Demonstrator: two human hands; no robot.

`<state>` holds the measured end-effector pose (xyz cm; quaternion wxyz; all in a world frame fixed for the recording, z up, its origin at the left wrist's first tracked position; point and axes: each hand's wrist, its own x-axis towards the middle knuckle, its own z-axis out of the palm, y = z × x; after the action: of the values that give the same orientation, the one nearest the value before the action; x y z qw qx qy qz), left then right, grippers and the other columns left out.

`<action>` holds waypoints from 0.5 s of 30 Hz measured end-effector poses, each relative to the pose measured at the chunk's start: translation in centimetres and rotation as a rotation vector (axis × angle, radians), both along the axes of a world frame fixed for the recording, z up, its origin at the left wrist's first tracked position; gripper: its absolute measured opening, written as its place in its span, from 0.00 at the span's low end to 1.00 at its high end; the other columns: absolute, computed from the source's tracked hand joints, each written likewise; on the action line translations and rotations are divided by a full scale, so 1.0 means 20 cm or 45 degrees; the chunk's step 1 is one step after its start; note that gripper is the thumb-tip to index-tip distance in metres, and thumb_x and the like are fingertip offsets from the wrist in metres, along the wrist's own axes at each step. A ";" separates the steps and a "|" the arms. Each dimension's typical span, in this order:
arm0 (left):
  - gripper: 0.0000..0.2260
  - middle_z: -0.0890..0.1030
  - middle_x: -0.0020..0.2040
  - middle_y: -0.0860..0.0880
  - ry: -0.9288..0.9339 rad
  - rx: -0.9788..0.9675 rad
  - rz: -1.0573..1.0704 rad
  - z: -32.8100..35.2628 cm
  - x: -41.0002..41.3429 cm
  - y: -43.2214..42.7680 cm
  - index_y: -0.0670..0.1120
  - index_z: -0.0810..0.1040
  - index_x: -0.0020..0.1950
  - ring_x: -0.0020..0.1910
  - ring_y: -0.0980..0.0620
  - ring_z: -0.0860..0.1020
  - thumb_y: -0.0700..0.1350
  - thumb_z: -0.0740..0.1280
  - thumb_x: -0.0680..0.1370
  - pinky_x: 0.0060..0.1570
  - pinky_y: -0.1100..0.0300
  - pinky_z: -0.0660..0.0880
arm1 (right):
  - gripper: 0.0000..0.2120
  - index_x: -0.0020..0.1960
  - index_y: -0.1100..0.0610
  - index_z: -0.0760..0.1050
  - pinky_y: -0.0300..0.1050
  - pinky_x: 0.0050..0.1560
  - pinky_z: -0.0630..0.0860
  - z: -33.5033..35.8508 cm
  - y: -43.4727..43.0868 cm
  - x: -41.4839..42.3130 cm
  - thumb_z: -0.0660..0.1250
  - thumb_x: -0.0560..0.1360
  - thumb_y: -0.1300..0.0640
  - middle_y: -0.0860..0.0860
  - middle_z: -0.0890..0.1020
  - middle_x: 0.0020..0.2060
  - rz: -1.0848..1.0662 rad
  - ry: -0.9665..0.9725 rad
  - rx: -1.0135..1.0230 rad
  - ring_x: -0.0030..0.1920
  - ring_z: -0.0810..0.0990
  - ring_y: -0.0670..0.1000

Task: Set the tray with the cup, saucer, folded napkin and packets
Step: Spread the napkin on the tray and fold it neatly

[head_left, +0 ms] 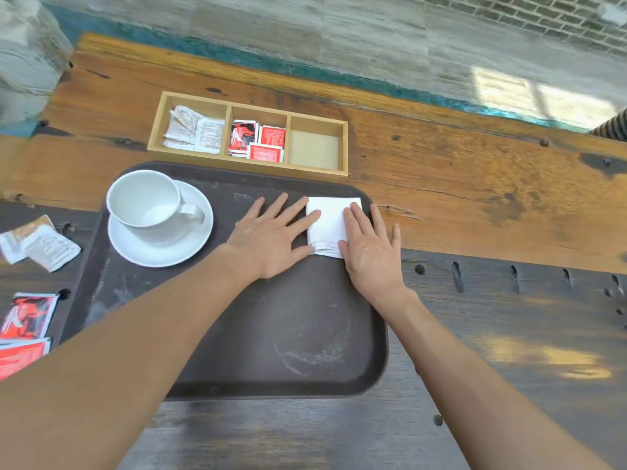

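Observation:
A dark brown tray (271, 351) lies on the wooden table. At its far left a white cup (146, 201) stands on a white saucer (159, 252). A folded white napkin (330, 225) lies in the tray's far right corner. My left hand (271, 235) rests flat on the tray, its fingertips touching the napkin's left edge. My right hand (369, 249) lies flat, fingers spread, over the napkin's right side. White packets (40, 244) and red packets (25, 330) lie on the table left of the tray.
A wooden three-compartment box (249, 166) stands just beyond the tray: white packets (193, 130) on the left, red packets (258, 140) in the middle, nothing in the right one. The table's far edge meets a grey floor. Dark planks with holes lie to the right.

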<state>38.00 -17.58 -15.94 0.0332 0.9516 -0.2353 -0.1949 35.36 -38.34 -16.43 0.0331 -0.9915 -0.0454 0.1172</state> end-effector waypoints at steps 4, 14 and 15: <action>0.35 0.46 0.84 0.50 -0.208 0.011 0.122 0.08 -0.08 0.09 0.58 0.41 0.82 0.82 0.44 0.46 0.65 0.54 0.79 0.78 0.38 0.45 | 0.32 0.83 0.53 0.53 0.66 0.79 0.49 0.07 0.08 -0.01 0.59 0.83 0.47 0.47 0.55 0.83 -0.055 -0.140 0.078 0.83 0.47 0.53; 0.29 0.68 0.77 0.43 -0.519 -0.190 0.182 0.32 -0.47 0.48 0.44 0.68 0.76 0.78 0.42 0.62 0.42 0.67 0.75 0.78 0.49 0.51 | 0.31 0.81 0.52 0.60 0.68 0.79 0.51 0.20 0.59 -0.13 0.64 0.81 0.47 0.49 0.61 0.81 0.128 -0.182 0.243 0.83 0.53 0.54; 0.28 0.68 0.78 0.43 -0.478 -0.204 0.166 0.32 -0.50 0.50 0.44 0.68 0.76 0.78 0.43 0.62 0.41 0.66 0.75 0.79 0.49 0.52 | 0.31 0.80 0.52 0.61 0.67 0.79 0.52 0.21 0.65 -0.14 0.64 0.80 0.48 0.49 0.62 0.81 0.124 -0.179 0.270 0.83 0.53 0.54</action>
<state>28.09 -7.55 -9.44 0.0770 0.9787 -0.1903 0.0078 32.58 -25.43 -12.27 0.1285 -0.9849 -0.1079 0.0434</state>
